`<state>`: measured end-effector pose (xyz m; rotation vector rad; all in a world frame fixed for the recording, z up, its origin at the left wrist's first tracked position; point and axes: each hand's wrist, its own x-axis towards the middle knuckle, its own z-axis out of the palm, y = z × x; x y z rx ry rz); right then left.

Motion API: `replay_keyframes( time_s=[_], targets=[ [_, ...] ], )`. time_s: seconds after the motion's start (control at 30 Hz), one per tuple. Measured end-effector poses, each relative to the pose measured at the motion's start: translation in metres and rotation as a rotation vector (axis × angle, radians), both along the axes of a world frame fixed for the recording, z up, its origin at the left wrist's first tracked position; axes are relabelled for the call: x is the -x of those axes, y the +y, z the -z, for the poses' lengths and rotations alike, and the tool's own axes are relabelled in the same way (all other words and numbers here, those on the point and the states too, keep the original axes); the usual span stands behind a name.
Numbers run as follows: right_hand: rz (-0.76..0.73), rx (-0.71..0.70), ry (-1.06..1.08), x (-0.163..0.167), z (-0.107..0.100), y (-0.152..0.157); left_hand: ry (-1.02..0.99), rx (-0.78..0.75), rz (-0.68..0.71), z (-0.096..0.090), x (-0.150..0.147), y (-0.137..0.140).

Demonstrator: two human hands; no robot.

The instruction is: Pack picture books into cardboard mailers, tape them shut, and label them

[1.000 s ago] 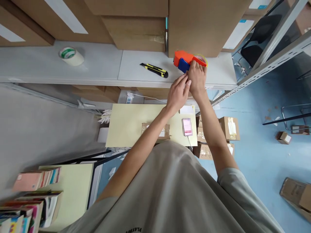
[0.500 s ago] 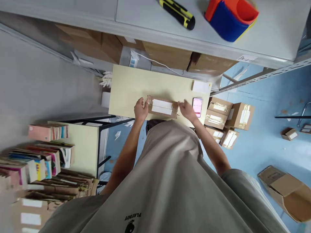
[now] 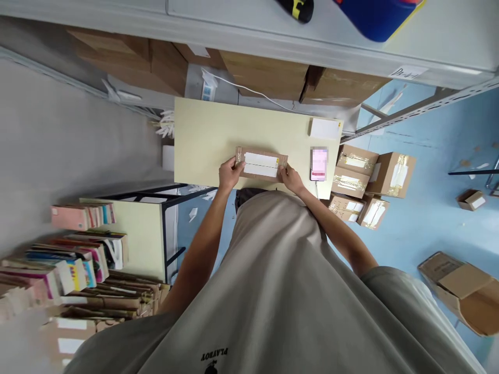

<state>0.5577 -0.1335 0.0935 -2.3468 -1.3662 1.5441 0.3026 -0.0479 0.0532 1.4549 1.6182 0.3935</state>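
Observation:
A small brown cardboard box (image 3: 253, 177) with a white label (image 3: 260, 163) on its upper face is at the near edge of the pale yellow table (image 3: 210, 124). My left hand (image 3: 231, 172) grips its left end, with the thumb on top. At the right end, my right hand (image 3: 290, 178) holds the box by its near corner, thumb over the top. The fingers beneath the box are hidden. To the right of my right hand lies a phone (image 3: 318, 164) with a lit pink screen and a cable at its near end.
A stack of white labels (image 3: 325, 128) lies at the table's back right. Taped cardboard boxes (image 3: 353, 176) stand on the blue floor to the right, near an opened carton (image 3: 463, 291). Books (image 3: 83, 215) fill the left side. A grey shelf (image 3: 234, 31) overhangs the far side.
Both hands have closed on the ends of the box; the right hand, formerly raised at its edge, now grips the corner. The view has shifted slightly.

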Motion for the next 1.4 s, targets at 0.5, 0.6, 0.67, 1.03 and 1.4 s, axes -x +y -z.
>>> replay_keyframes(
  time_s=[0.5,0.6,0.67,1.03,1.4],
  targets=[
    [0.114,-0.365,0.061,-0.037,0.023,-0.018,-0.011,-0.036,-0.059,0.012,-0.015,-0.003],
    [0.052,-0.271,0.133,-0.040,0.039,-0.020,0.077,0.123,-0.004,0.025,-0.006,-0.007],
    [0.036,-0.245,0.178,-0.045,0.046,-0.025,0.164,0.157,0.022,0.028,0.001,-0.009],
    [0.397,-0.315,-0.330,-0.165,0.061,0.013,-0.094,-0.205,0.414,0.021,-0.138,0.021],
    [0.521,-0.196,-0.390,-0.208,0.126,0.050,-0.200,-0.096,0.319,0.167,-0.310,0.056]
  ],
)
